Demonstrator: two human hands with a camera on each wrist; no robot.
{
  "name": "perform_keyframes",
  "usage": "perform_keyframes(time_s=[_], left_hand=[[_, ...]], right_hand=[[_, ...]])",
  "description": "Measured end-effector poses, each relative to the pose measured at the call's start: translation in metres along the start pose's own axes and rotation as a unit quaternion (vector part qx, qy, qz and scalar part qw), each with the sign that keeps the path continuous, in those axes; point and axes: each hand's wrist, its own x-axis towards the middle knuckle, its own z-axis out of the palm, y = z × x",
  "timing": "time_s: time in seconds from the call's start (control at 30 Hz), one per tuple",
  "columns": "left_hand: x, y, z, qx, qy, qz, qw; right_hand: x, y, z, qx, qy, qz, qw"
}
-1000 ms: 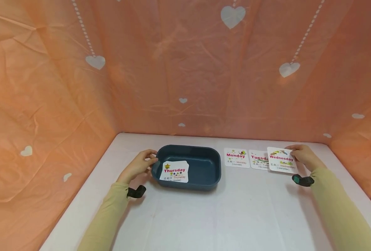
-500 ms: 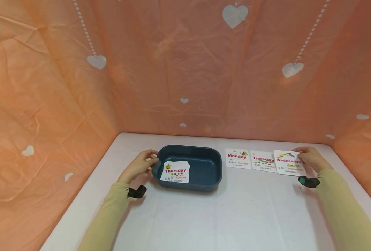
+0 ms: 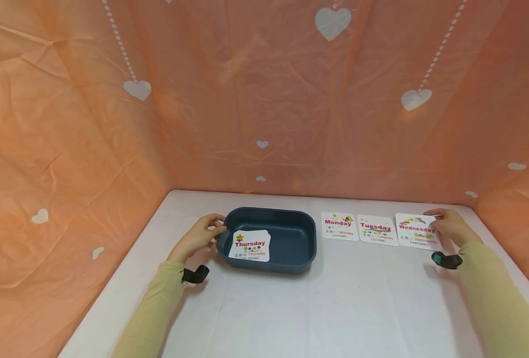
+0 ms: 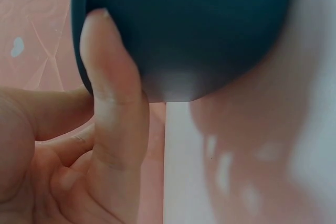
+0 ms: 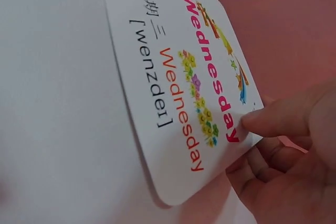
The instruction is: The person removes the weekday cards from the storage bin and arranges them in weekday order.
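Observation:
My right hand (image 3: 450, 226) pinches the right edge of the Wednesday card (image 3: 416, 232), thumb on its printed face and fingers behind, as the right wrist view shows. To the left of it lie the Tuesday card (image 3: 378, 230) and the Monday card (image 3: 339, 226) in a row. My left hand (image 3: 198, 237) holds the left end of a dark blue rectangular basin (image 3: 298, 248). In the left wrist view the thumb (image 4: 113, 77) presses against the basin's wall. Inside the basin, the Thursday card (image 3: 249, 246) lies on top, with other card edges peeking out under it.
A white cloth covers the table (image 3: 318, 308). Orange fabric with white hearts (image 3: 264, 99) stands as a wall along the back and both sides, close behind the basin and cards.
The Wednesday card has moved to the right in my right hand, off the Tuesday card it overlapped, and lower towards the table. The left hand and basin stay where they were.

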Motion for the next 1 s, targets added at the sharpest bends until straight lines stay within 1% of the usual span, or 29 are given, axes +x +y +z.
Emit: perform_keyframes(time_s=[0.07, 0.27, 0.4, 0.47, 0.57, 0.67, 0.8, 0.87, 1.0], left_hand=[[0.000, 0.000, 0.000, 0.001, 0.000, 0.001, 1.0000], [0.000, -0.002, 0.001, -0.003, -0.001, 0.001, 1.0000], [-0.001, -0.002, 0.001, -0.004, -0.002, -0.006, 1.0000], [-0.002, -0.002, 0.001, -0.005, -0.003, -0.007, 1.0000], [-0.001, -0.002, 0.002, -0.005, -0.002, -0.004, 1.0000], [0.000, -0.001, 0.002, -0.002, -0.001, -0.001, 1.0000], [0.000, -0.001, 0.001, -0.003, 0.001, -0.004, 1.0000], [0.000, 0.000, 0.001, -0.003, 0.001, -0.004, 1.0000], [0.000, 0.001, 0.001, 0.001, 0.001, -0.002, 1.0000]], right_hand=[[0.002, 0.005, 0.000, 0.006, 0.003, 0.006, 1.000], [0.003, 0.017, 0.004, 0.006, 0.033, -0.009, 0.999], [0.002, 0.019, 0.009, 0.034, 0.046, -0.011, 0.998], [0.001, 0.019, 0.012, 0.055, 0.050, -0.004, 0.997], [0.001, 0.019, 0.015, 0.080, 0.056, 0.005, 0.995], [0.001, 0.019, 0.017, 0.091, 0.058, 0.008, 0.994], [0.001, 0.019, 0.017, 0.083, 0.059, 0.008, 0.995], [0.001, 0.018, 0.017, 0.084, 0.061, 0.016, 0.994], [0.000, 0.016, 0.018, 0.078, 0.078, 0.024, 0.994]])
